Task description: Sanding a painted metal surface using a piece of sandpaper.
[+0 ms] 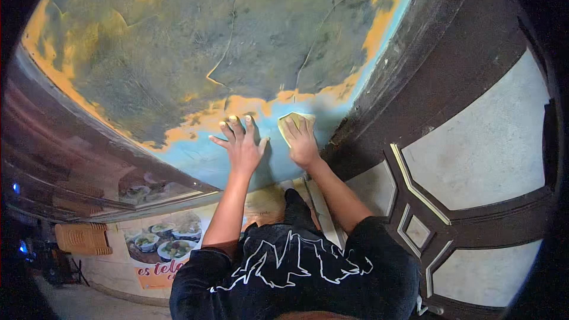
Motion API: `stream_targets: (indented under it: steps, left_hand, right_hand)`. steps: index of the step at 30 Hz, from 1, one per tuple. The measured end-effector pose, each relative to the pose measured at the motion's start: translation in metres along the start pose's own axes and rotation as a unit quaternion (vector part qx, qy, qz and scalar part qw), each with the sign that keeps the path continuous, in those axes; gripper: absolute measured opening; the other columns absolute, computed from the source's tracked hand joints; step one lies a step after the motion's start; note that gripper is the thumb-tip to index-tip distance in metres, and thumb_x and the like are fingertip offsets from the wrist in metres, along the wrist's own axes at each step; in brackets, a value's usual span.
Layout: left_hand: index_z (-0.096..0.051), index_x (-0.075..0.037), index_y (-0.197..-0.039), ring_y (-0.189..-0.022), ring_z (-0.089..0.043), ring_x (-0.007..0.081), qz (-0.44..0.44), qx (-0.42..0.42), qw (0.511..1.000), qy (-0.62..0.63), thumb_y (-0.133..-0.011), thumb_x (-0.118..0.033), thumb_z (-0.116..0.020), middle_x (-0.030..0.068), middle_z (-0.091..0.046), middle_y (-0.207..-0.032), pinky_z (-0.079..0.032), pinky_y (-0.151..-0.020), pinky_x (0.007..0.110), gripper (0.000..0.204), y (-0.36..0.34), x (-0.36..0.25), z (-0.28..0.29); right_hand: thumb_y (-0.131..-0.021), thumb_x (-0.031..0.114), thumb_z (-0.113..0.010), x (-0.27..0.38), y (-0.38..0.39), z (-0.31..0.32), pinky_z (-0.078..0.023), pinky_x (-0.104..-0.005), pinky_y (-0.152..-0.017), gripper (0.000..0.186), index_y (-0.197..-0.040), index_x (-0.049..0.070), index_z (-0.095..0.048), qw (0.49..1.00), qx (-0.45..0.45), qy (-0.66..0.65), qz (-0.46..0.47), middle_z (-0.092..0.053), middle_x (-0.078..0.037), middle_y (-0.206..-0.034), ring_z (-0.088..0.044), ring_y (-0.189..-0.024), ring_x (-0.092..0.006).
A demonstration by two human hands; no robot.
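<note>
Left hand (pixel 240 145) lies flat on the wall (pixel 178 41), fingers spread, holding nothing. Right hand (pixel 303 145), just beside it at 3 o'clock, presses a yellowish sanding pad (pixel 294 122) onto the blue patch near the dark door frame (pixel 415 71). Keep pad flat w/ even pressure (left hand braces).

Above me spreads a weathered surface (pixel 195 41) — dull green in the middle, ringed with orange patches and a pale blue band along its lower edge, with thin cracks running through it. To my right stands a dark brown frame (pixel 438 77) around pale grey panels (pixel 492 136) trimmed with light strips. Lower left, a food poster (pixel 169 249) showing filled bowls hangs on a pale wall — the light there is dim.
</note>
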State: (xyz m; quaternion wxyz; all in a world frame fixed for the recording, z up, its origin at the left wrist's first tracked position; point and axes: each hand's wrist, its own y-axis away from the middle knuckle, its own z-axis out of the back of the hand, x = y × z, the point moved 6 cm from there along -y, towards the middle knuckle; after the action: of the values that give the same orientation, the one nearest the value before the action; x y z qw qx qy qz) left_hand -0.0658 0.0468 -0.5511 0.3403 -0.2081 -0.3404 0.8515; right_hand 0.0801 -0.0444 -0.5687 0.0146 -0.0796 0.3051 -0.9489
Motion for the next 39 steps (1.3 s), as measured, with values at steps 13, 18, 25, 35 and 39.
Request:
stream_targets:
  steps: [13, 18, 25, 35, 39]
  left_hand:
    - [0.009, -0.018, -0.152, -0.127, 0.024, 0.0656, 0.02, -0.058, 0.998, 0.02, -0.067, -0.063, -0.072, 0.0281, 0.029, -0.149, 0.008, -0.084, 0.085, 0.126, -0.013, -0.044, -0.021]
    - [-0.002, -0.021, -0.153, -0.129, 0.026, 0.0625, 0.02, -0.067, 0.997, 0.032, -0.066, -0.065, -0.072, 0.0261, 0.027, -0.151, 0.01, -0.084, 0.084, 0.12, -0.007, -0.036, -0.023]
    - [-0.008, -0.027, -0.153, -0.131, 0.028, 0.058, 0.016, -0.072, 0.997, 0.01, -0.062, -0.066, -0.074, 0.0215, 0.027, -0.152, 0.013, -0.088, 0.082, 0.119, -0.005, -0.034, -0.026]
    - [-0.02, -0.027, -0.151, -0.133, 0.029, 0.0545, 0.003, -0.014, 1.0, 0.012, -0.066, -0.058, -0.077, 0.0185, 0.025, -0.154, 0.013, -0.091, 0.08, 0.107, 0.0, -0.02, -0.022]
    - [-0.03, -0.024, -0.148, -0.135, 0.027, 0.053, 0.003, -0.006, 1.0, 0.012, -0.066, -0.057, -0.077, 0.0157, 0.023, -0.155, 0.011, -0.092, 0.08, 0.1, 0.0, -0.019, -0.021]
  right_hand:
    - [-0.074, 0.005, -0.051, -0.046, 0.005, 0.015, -0.026, -0.0633, -0.105, 0.055, -0.129, -0.003, -0.05, 0.994, -0.075, -0.049, -0.062, -0.05, -0.022, -0.133, -0.044, -0.119, -0.0478]
    - [-0.074, 0.005, -0.051, -0.047, 0.008, 0.025, -0.026, -0.0637, -0.105, 0.055, -0.129, -0.003, -0.049, 0.991, -0.093, 0.052, -0.082, -0.048, -0.023, -0.134, -0.041, -0.122, -0.0487]
    - [-0.077, 0.009, -0.044, -0.08, 0.004, 0.048, -0.014, -0.0615, -0.112, 0.058, -0.132, -0.006, -0.042, 0.981, -0.15, 0.016, -0.119, -0.031, -0.028, -0.144, -0.024, -0.131, -0.0552]
    - [-0.077, 0.009, -0.041, -0.075, -0.009, 0.062, -0.005, -0.0537, -0.116, 0.071, -0.144, -0.007, -0.026, 0.981, -0.141, -0.023, -0.13, -0.016, -0.03, -0.152, -0.008, -0.14, -0.0509]
    - [-0.075, -0.002, -0.042, -0.071, 0.01, 0.03, -0.017, -0.0603, -0.112, 0.067, -0.141, -0.003, -0.033, 0.977, -0.14, -0.021, -0.159, -0.024, -0.026, -0.15, -0.017, -0.136, -0.0554]
